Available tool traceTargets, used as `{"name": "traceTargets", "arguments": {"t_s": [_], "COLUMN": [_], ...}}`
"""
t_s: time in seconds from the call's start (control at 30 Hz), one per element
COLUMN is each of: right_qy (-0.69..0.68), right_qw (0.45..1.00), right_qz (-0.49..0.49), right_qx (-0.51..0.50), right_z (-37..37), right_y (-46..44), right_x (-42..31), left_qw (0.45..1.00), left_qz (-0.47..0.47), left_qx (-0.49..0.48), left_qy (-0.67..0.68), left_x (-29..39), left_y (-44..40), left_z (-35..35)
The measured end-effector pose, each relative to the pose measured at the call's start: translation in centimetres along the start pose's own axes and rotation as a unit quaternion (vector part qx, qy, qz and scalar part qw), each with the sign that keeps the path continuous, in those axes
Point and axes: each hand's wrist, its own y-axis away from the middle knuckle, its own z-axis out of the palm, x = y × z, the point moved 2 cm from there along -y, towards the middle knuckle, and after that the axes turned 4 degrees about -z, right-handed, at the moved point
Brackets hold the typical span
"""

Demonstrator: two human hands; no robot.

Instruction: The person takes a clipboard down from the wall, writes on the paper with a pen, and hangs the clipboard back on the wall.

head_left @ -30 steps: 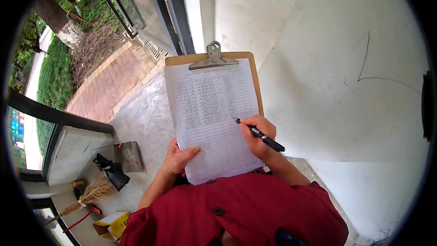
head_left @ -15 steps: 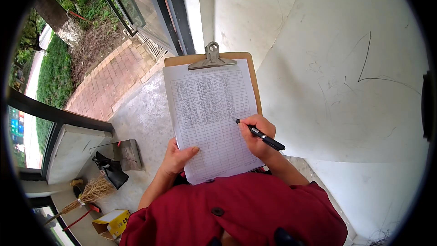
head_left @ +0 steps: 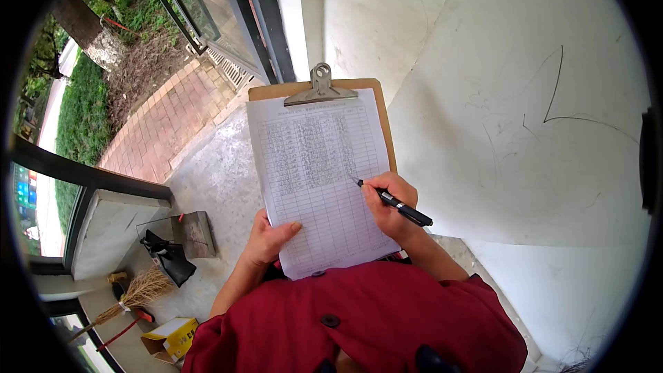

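Note:
A brown clipboard (head_left: 388,124) with a metal clip (head_left: 321,88) holds a white form (head_left: 318,224) in front of my chest. Small handwriting fills the upper rows of its grid, and the lower rows look blank. My left hand (head_left: 268,238) grips the lower left edge, its thumb on the paper and its other fingers hidden underneath. In my right hand (head_left: 392,206) is a black pen (head_left: 407,213), its tip at the right part of the lowest written rows. Whether the tip touches the paper cannot be made out.
A glass door (head_left: 207,14) stands open at the upper left, beyond it a brick path (head_left: 169,114). At the lower left are a dustpan (head_left: 194,235), a black bag (head_left: 169,259), a straw broom (head_left: 141,291) and a yellow box (head_left: 173,337). A pale wall (head_left: 518,166) rises on the right.
The clipboard has shifted very slightly to the left. Both hands keep nearly the same place and hold.

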Motion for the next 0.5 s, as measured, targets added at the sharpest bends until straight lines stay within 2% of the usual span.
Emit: {"name": "traceTargets", "arguments": {"t_s": [0.1,0.5], "right_qy": [0.016,0.021], "right_qw": [1.0,1.0], "right_qz": [-0.002,-0.006], "right_qx": [-0.021,0.002], "right_z": [-0.21,-0.02], "right_y": [0.34,0.11], "right_x": [0.32,0.25], "left_qw": [1.0,1.0], "left_qz": [0.0,0.001], "left_qx": [0.002,0.003], "left_qy": [0.0,0.007], "left_x": [-0.08,-0.17], "left_y": [-0.02,0.02], "left_z": [-0.07,0.05]}}
